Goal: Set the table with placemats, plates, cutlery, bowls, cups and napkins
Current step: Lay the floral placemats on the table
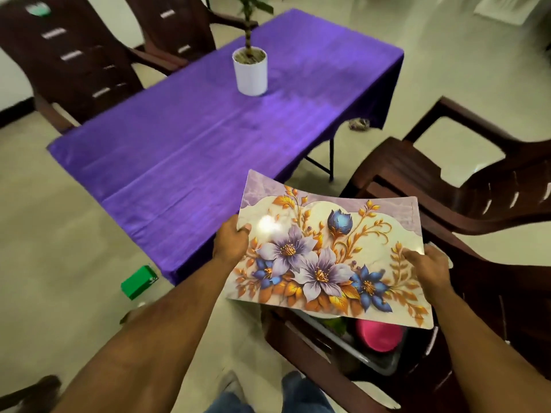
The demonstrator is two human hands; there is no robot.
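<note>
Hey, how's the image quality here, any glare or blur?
Head view: a white glare patch sits on the glossy floral placemat near the left hand; the brown chairs and frame edges are motion-smeared; wide-angle lens bends the purple tablecloth's edges.

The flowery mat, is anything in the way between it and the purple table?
Nothing visible blocks it. Both hands, left hand and right hand, hold the mat in the air just off the table's near corner. Only a potted plant stands on the cloth, farther back.
</note>
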